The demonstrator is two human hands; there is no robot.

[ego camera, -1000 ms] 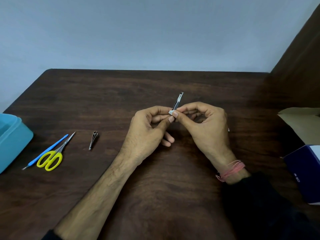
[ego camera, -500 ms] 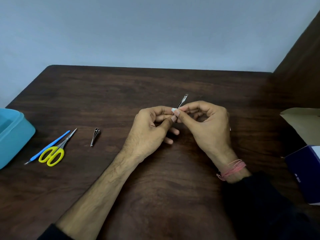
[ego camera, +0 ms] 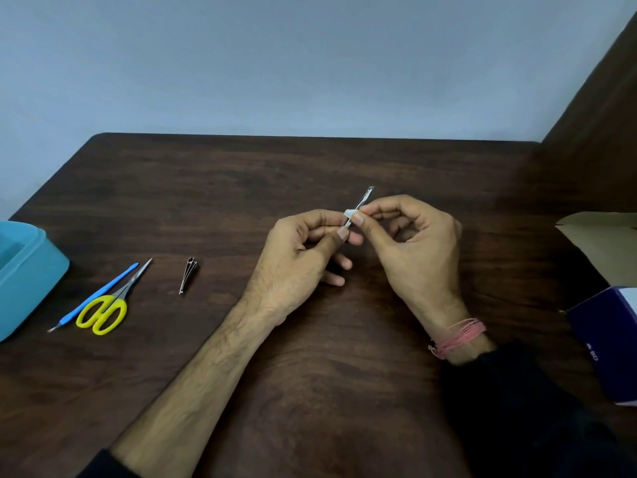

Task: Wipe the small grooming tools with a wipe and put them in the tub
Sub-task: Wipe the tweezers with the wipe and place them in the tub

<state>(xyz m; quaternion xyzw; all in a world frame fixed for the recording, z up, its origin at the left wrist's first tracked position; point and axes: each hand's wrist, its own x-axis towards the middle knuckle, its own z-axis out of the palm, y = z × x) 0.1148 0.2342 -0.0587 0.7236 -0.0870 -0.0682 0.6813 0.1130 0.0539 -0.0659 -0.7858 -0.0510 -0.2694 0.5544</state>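
Note:
Above the middle of the dark wooden table (ego camera: 310, 391), my left hand (ego camera: 300, 257) pinches the lower end of a slim metal nail clipper (ego camera: 365, 198). Its far end points up and away. My right hand (ego camera: 413, 246) pinches a small folded white wipe (ego camera: 350, 213) around the clipper's shaft. On the table to the left lie a second small nail clipper (ego camera: 188, 274), yellow-handled scissors (ego camera: 110, 305) and a thin blue-handled tool (ego camera: 93, 298). The blue tub (ego camera: 31, 274) stands at the left edge, partly out of view.
A brown cardboard flap (ego camera: 599, 243) and a dark blue box (ego camera: 610, 339) sit at the right edge. A dark wooden panel (ego camera: 596, 108) rises at the back right. A pale wall stands behind the table.
The wipe in my right hand has slid along the clipper's shaft and back, so more of the clipper's far end shows now than half a second ago. Tools on the table have not moved.

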